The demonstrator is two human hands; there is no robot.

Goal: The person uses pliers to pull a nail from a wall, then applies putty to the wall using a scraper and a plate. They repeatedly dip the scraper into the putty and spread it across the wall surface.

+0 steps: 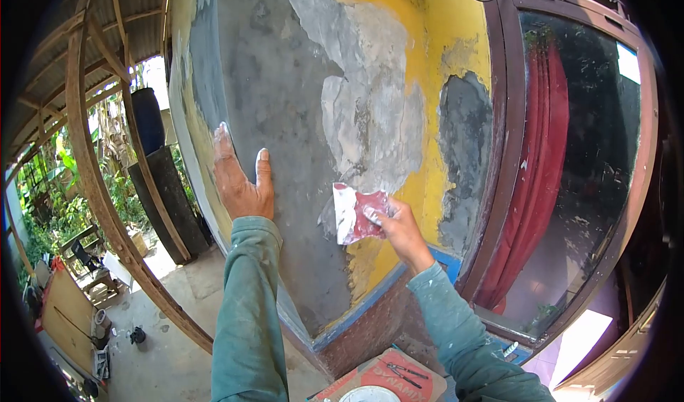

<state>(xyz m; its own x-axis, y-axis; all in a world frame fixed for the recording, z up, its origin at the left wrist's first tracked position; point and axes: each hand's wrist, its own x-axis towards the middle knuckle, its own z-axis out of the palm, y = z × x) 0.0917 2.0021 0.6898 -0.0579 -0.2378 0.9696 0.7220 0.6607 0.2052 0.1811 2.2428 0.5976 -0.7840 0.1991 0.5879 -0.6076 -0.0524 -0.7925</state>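
My left hand [244, 181] lies flat against the wall corner, fingers pointing up and thumb apart, with white residue on the fingertips. In my right hand [403, 232] is a red putty scraper [362, 214], its left side coated with white paste. The scraper is at the lower part of the wall [274, 81], which has grey cement, pale rough patches and peeling yellow paint. Whether its edge touches the wall I cannot tell.
Below, a cardboard box [427, 368] carries pliers [405, 375] and a white round container [370, 395]. A brown-framed glass door [584, 152] with a red curtain stands right. Wooden posts [96, 181], a dark panel [167, 202] and a bench [96, 277] are left.
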